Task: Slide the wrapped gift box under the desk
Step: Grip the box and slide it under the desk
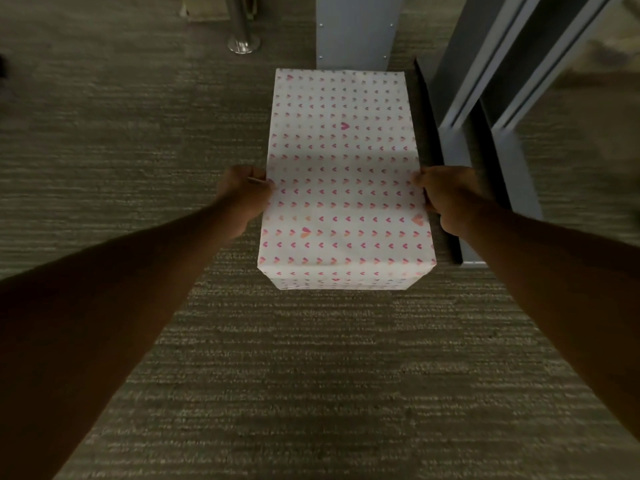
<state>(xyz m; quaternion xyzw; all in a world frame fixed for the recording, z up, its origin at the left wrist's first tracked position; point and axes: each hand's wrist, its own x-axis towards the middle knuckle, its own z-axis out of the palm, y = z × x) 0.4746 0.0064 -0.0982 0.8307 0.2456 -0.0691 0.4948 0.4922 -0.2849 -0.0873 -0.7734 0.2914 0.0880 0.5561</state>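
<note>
Hands gripped the wrapped gift box point(343, 181) from either side: the left hand point(244, 194) was pressed to its left flank with the thumb hooked over the top edge, and the right hand point(446, 199) was clamped to the right flank in the same way, so the box was held between both palms. White paper printed with rows of small pink hearts covered the box, which stood on the carpet point(277, 375), or possibly just above it; the view from overhead did not settle that. Beyond the far end of the box, and apparently touching it or just short of it, stood a pale grey panel point(358, 29), seemingly a leg or side of the counter. To the right of the box, just beside its long edge, ran grey framing point(485, 98) with a dark base strip. Well to the left of the box and farther back, a shiny metal post foot point(244, 45) rested on the carpet. By my reading, the step in hand was the push itself, barely begun, since the whole top of the box was in view. As the grey panel sat directly ahead, the next move probably called for steering the box leftward around it, keeping it low and square.
</note>
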